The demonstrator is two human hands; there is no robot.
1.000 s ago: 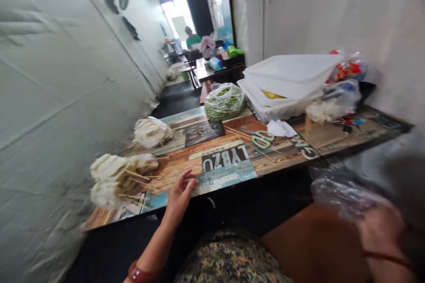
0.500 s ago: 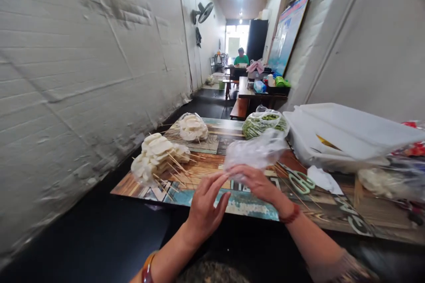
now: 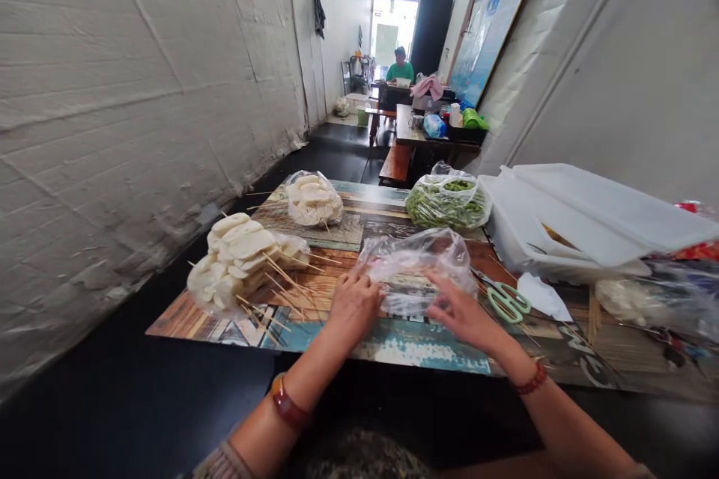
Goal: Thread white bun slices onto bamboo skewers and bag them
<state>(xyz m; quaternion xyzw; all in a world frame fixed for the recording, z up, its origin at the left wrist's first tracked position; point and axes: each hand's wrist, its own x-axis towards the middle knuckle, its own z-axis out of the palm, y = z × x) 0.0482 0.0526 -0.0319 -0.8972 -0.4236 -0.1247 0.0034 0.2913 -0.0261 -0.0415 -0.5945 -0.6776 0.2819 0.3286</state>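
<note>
A clear plastic bag lies spread on the wood-patterned table in front of me. My left hand is at the bag's left edge, fingers bent down and close together on the film. Over its right side is my right hand, its thumb and fingers apart, fingertips at the plastic. To the left, a pile of pale, flat slices on skewers rests with the sticks pointing right. Behind it sits a bag of similar pale slices. A bag of green vegetable pieces stands beyond the clear bag.
Green-handled scissors and a white paper piece lie right of my right hand. White plastic trays stand behind them. Loose skewers lie at the right. A person in green sits far back; a wall runs along the left.
My hands have moved apart, the left to the bag's left edge and the right to its right side. The bunched bag is now spread flatter. The view has shifted somewhat.
</note>
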